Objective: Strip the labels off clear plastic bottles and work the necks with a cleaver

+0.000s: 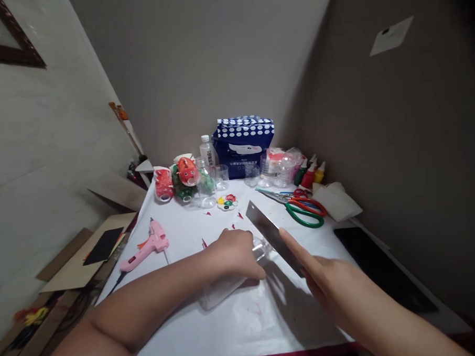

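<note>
A clear plastic bottle (222, 293) lies on its side on the white-covered table (181, 335). My left hand (238, 254) is wrapped round it near the neck, hiding much of its middle. In my right hand (318, 269) is a cleaver (272, 233) with a broad metal blade, held tilted beside the bottle's neck end. My forefinger lies along the blade, while its handle is hidden in my grip. From this angle I cannot tell whether the blade touches the bottle. Small red scraps (239, 215) lie beyond my left hand.
A pink glue gun (148, 247) lies at left. Green-handled scissors (304, 215) and a black flat panel (377, 266) are at right. Along the back stand red painted bottle figures (188, 171), a paint palette (227, 201), a blue package (242, 151) and paint bottles (309, 175).
</note>
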{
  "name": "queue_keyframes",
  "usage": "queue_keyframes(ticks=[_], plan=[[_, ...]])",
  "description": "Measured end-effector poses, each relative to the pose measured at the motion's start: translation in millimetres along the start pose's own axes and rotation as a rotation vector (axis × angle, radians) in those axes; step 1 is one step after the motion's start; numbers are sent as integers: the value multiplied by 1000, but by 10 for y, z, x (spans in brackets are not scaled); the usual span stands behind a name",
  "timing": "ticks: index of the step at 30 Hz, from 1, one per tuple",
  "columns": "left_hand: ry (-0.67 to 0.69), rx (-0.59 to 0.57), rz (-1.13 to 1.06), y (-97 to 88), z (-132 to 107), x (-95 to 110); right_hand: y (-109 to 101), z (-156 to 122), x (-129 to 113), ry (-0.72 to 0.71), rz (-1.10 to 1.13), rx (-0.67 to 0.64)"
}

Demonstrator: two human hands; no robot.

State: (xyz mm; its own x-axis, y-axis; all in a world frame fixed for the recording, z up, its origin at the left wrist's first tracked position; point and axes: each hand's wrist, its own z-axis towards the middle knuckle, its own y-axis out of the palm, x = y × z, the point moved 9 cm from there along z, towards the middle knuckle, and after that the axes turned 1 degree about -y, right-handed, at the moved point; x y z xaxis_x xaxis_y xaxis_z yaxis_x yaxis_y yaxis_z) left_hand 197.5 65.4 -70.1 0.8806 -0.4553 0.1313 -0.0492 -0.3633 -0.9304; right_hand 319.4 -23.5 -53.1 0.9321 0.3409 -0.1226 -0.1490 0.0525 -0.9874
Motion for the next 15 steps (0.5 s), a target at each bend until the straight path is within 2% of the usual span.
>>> queue_keyframes(ticks=[4, 7, 10, 15], plan=[[-8, -13, -14, 28, 37, -47, 7, -385, 62, 32, 103, 6], [5, -21, -2, 34, 43, -26, -67, -445, 106, 37, 147, 27], [-7, -23, 0, 33, 34, -6, -114, -276, 119, 24, 104, 9], [-15, 41, 31, -16, 3, 23, -198, 298, 30, 38, -26, -102]])
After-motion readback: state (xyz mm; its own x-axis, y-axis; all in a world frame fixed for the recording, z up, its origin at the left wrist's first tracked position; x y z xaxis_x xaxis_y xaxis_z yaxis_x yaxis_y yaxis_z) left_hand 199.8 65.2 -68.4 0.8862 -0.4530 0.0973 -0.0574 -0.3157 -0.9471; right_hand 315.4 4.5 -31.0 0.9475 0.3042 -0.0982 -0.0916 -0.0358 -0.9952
